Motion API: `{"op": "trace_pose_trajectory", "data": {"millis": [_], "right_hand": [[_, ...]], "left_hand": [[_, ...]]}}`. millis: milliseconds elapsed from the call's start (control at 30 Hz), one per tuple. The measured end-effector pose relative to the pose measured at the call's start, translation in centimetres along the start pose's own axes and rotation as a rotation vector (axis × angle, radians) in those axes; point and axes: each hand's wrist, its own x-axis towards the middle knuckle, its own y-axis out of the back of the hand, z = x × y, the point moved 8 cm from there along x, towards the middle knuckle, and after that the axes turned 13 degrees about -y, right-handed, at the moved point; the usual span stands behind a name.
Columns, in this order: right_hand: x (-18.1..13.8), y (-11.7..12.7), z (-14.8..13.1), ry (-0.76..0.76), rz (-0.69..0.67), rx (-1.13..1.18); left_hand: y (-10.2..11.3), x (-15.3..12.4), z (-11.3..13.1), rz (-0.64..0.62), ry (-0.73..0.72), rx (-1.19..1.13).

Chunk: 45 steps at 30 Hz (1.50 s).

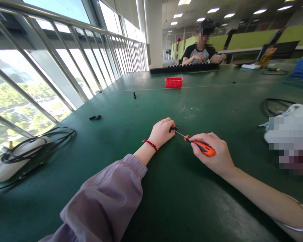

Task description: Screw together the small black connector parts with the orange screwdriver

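Green tabletop (121,127) wide from railing (75,25) to left hand (162,132) tight on black part (175,128), right hand (220,155) round screwdriver (204,148)

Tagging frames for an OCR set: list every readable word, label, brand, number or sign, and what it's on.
None readable.
Screwdriver in the right hand: no marking legible on its handle.
Small black part at the left hand: too small to tell.
Red bin: no lettering legible.
Orange item at the far right: too blurred to read.
White bundle: partly pixelated; nothing legible.
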Motion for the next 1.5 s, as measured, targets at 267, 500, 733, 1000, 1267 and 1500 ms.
{"op": "trace_pose_trajectory", "data": {"millis": [267, 500, 733, 1000, 1267, 1500], "right_hand": [[0.0, -0.2, 0.1, -0.016, -0.029, 0.016], [-0.1, -0.3, 0.3, -0.037, -0.032, 0.014], [0.2, 0.5, 0.9, -0.087, 0.03, 0.165], [0.0, 0.6, 1.2, -0.101, 0.058, 0.107], [0.1, 0.7, 1.4, -0.13, 0.07, 0.056], [0.0, 0.7, 1.2, -0.099, 0.086, 0.082]], "left_hand": [[0.0, 0.0, 0.1, -0.005, -0.013, 0.015], [-0.1, 0.0, 0.1, -0.014, -0.011, 0.007], [0.0, 0.1, 0.3, -0.016, -0.029, 0.028], [0.0, 0.1, 0.5, -0.029, -0.04, 0.038], [0.0, 0.2, 0.5, -0.032, -0.047, 0.044], [0.0, 0.2, 0.5, -0.042, -0.043, 0.053]]}}
